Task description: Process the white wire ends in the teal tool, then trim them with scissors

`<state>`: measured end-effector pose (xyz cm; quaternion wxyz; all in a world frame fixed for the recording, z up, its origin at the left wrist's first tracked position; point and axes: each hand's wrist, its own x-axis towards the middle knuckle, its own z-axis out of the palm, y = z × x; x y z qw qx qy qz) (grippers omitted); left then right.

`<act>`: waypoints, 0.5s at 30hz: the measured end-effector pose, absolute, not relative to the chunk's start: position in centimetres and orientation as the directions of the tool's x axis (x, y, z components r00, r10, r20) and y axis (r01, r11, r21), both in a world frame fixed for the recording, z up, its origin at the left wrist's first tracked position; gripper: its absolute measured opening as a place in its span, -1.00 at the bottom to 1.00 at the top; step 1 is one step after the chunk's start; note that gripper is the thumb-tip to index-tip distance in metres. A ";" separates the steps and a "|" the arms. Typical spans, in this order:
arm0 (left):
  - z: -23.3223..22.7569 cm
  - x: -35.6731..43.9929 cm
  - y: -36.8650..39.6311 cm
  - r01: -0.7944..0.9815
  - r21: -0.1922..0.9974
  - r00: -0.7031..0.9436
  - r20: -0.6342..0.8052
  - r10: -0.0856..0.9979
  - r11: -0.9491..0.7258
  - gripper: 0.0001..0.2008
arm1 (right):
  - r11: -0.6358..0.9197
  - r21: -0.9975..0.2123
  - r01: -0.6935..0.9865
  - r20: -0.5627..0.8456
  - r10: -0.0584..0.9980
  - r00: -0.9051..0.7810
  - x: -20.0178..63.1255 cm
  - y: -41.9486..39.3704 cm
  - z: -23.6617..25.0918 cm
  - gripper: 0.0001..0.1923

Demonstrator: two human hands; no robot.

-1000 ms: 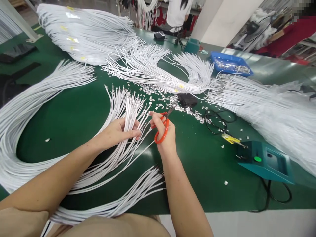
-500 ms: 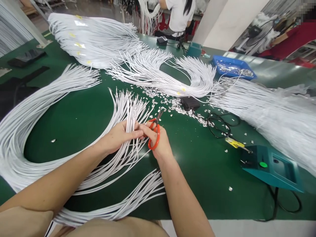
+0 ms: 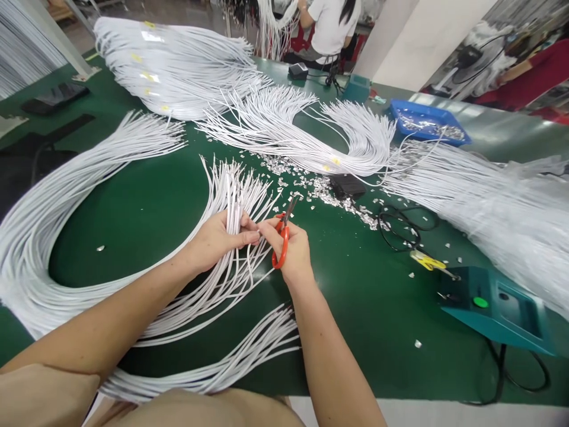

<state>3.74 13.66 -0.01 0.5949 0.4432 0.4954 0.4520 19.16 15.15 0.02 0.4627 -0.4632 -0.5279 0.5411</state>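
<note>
A few white cables (image 3: 233,214) stand upright in my left hand (image 3: 217,238), whose fingers are closed round them. My right hand (image 3: 293,252) holds red-handled scissors (image 3: 281,249), blades pointing up and away. The fingertips of both hands meet; anything small pinched between them is too tiny to make out. Under and behind my hands spreads a big bundle of white cables (image 3: 35,237), curving round from the left. A smaller cable bundle (image 3: 231,365) lies close to my body.
Small silvery scraps (image 3: 329,193) litter the green table (image 3: 355,308) beyond my hands. A teal device (image 3: 493,308) with a yellow clip stands at right. More white cables (image 3: 178,71) lie at the back, near a blue tray (image 3: 431,121). Another person (image 3: 331,29) sits beyond the table.
The view has shifted slightly, so most things appear a little further right. My hands remain together, with the right hand's grip on the scissors turned slightly.
</note>
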 end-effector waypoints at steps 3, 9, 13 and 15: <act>0.5 3.7 13.8 -0.032 0.982 0.011 -0.185 0.983 0.185 -0.68 | 0.063 -0.957 0.284 0.028 0.992 -0.124 19.8 15.4 -0.2 -0.82; 1.3 3.7 13.7 0.082 0.981 -0.067 -0.172 0.983 0.177 -0.72 | 0.211 -0.678 0.704 0.055 0.970 -0.238 20.1 15.5 -1.1 -0.79; 1.2 3.8 13.8 0.110 0.977 -0.071 -0.175 0.982 0.182 -0.71 | 0.260 -0.583 0.770 0.086 0.962 -0.261 19.9 15.2 -1.1 -0.75; 1.0 3.7 13.8 0.129 0.977 -0.074 -0.163 0.984 0.172 -0.70 | 0.267 -0.561 0.784 0.082 0.960 -0.268 19.9 15.0 -1.0 -0.75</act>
